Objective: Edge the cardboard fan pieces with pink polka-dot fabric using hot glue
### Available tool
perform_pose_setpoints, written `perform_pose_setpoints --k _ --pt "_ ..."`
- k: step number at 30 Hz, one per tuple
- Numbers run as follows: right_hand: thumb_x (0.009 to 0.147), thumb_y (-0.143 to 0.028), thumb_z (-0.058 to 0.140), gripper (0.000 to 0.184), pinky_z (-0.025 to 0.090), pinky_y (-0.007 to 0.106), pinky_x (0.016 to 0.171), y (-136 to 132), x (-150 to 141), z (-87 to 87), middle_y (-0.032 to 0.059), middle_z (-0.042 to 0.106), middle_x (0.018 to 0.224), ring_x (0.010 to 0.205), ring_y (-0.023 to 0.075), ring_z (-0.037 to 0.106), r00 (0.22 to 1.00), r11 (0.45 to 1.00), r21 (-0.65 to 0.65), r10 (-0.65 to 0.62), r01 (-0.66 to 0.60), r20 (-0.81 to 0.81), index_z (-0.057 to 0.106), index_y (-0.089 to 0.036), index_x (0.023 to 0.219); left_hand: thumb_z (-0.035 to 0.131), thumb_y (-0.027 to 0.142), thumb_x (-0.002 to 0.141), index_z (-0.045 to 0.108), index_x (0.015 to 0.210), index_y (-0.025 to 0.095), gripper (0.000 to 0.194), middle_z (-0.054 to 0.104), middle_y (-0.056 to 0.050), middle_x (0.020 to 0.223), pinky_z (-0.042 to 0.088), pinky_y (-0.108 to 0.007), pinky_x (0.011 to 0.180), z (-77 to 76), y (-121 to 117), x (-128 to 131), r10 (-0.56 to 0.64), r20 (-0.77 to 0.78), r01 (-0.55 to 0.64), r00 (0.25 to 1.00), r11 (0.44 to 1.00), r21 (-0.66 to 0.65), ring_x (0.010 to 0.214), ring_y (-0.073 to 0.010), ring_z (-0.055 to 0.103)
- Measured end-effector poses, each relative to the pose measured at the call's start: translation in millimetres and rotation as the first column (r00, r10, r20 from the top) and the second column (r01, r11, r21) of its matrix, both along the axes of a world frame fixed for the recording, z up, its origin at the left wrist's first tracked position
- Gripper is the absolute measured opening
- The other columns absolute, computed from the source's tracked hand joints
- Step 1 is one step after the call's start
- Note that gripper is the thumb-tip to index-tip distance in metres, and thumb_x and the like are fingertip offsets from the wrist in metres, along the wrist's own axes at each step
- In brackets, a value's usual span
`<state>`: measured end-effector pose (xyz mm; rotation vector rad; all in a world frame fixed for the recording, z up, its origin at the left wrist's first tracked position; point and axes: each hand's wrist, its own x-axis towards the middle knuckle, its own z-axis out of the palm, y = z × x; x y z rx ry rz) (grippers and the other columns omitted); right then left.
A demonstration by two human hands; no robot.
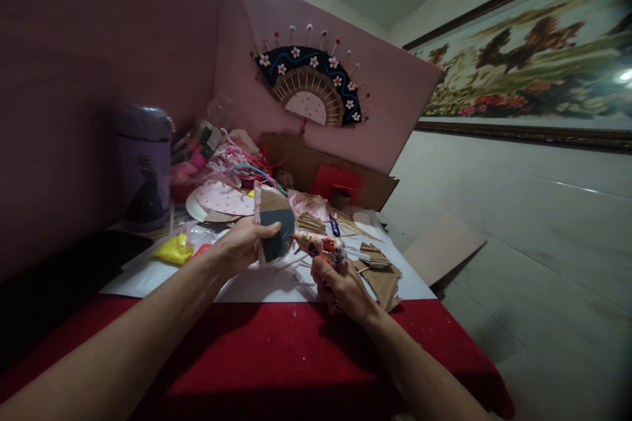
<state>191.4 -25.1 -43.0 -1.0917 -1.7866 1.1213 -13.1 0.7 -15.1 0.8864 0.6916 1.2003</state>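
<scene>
Cardboard (272, 201) stands mid-frame, left hand (241, 242) pinching its left edge, right hand (340, 284) gripping a glue gun (322, 244), red cloth (276, 348) spreading below.

Out of sight, cut off, unclear

Glue gun (320, 246): grip mostly behind right hand (340, 286). Nozzle (296, 236) close to cardboard piece (273, 233); contact can't be told. Left hand (241, 243) covers part of that piece, its far-side fingers hidden. Both forearms (123, 335) cut by frame. Framed picture (533, 58) runs off right. Figure on purple canister (129, 174) blurred.
</scene>
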Motion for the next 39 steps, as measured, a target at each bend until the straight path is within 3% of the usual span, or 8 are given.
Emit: perform_pose_setpoints --k 7,16,20,27,39 --pt "0.081 -0.06 0.048 0.049 0.029 0.018 0.027 0.5 0.1 -0.2 -0.006 0.04 0.042 0.029 0.0054 0.036 1.0 1.0 -0.022 0.005 -0.005 -0.03 0.049 -0.016 0.061 0.063 0.007 0.073 0.063 0.087 0.006 0.014 0.069 -0.013 0.076 0.052 -0.032 0.067 -2.1 0.6 -0.8 -0.024 -0.002 0.024 1.0 1.0 -0.003 0.063 -0.0189 0.066" --pt "0.078 -0.06 0.053 0.046 0.036 0.018 0.028 -1.2 -1.3 2.3 -0.0055 0.042 0.054 0.035 0.005 0.035 0.978 1.0 -0.022 0.001 -0.005 -0.207 0.055 -0.014 0.08 0.062 0.007 0.074 0.062 0.09 0.006 0.016 0.069 -0.012 0.075 0.053 -0.032 0.064 -4.0 3.3 -1.8 -0.003 0.006 0.003 1.0 1.0 0.005 0.063 -0.019 0.066" --pt "0.08 -0.059 0.051 0.046 0.031 0.017 0.027 -1.4 0.2 -0.5 -0.0052 0.044 0.051 0.033 0.0053 0.035 0.988 0.999 -0.027 0.043 -0.047 -0.145 0.057 -0.013 0.085 0.061 0.005 0.074 0.062 0.087 0.006 0.013 0.068 -0.01 0.07 0.053 -0.029 0.059 -3.5 4.4 -2.7 0.046 0.017 -0.046 0.999 0.999 -0.009 0.057 -0.0169 0.064" --pt "0.08 -0.058 0.051 0.046 0.027 0.019 0.033 -1.1 2.2 -3.1 -0.0045 0.043 0.043 0.033 0.0057 0.037 0.997 0.997 -0.004 0.076 -0.076 0.033 0.053 -0.015 0.063 0.056 0.002 0.075 0.06 0.087 0.006 0.013 0.066 -0.009 0.068 0.053 -0.028 0.055 3.9 0.0 -0.2 0.116 0.021 -0.115 0.993 0.993 -0.017 0.054 -0.0157 0.063" --pt "0.081 -0.055 0.052 0.042 0.025 0.021 0.036 -3.8 0.5 -1.0 -0.004 0.042 0.044 0.038 0.0075 0.034 0.992 0.998 0.005 0.059 -0.06 0.115 0.049 -0.018 0.06 0.058 0.003 0.075 0.061 0.084 0.006 0.01 0.066 -0.009 0.066 0.052 -0.029 0.059 4.0 -0.4 -1.5 0.097 0.034 -0.096 0.995 0.995 -0.036 0.056 -0.0165 0.063"
